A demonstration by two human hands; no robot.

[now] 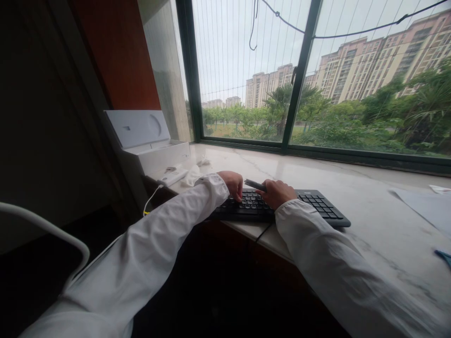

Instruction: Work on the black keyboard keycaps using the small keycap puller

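Nearest us, white sleeves (169,225) rise at seven and five o'clock to two bare hands at work over a black keyboard (254,203), which lies just off centre toward four o'clock along the edge of a marble ledge (369,199). The left hand (230,184) bends its fingers down onto the keys; whether it pinches anything, we cannot tell. The right hand (280,193) is closed around a dark tool (255,185), its tip pointing to nine o'clock, above the keys. We judge close work on the keys to be the step in hand; the next move, by our reading, calls for a steady keyboard and a light touch with the tip.

A dark cable (264,232) hangs at five o'clock, below the keyboard. At nine o'clock, we find a white slab (173,177) with small items on top, too small to name. Just beyond it stands a white box (162,157), its lid (139,129) raised at ten o'clock; the front wall hides what is inside. Paper (424,206) lies at three o'clock. Farthest off, past the window (295,101), trees front tall buildings (384,61).
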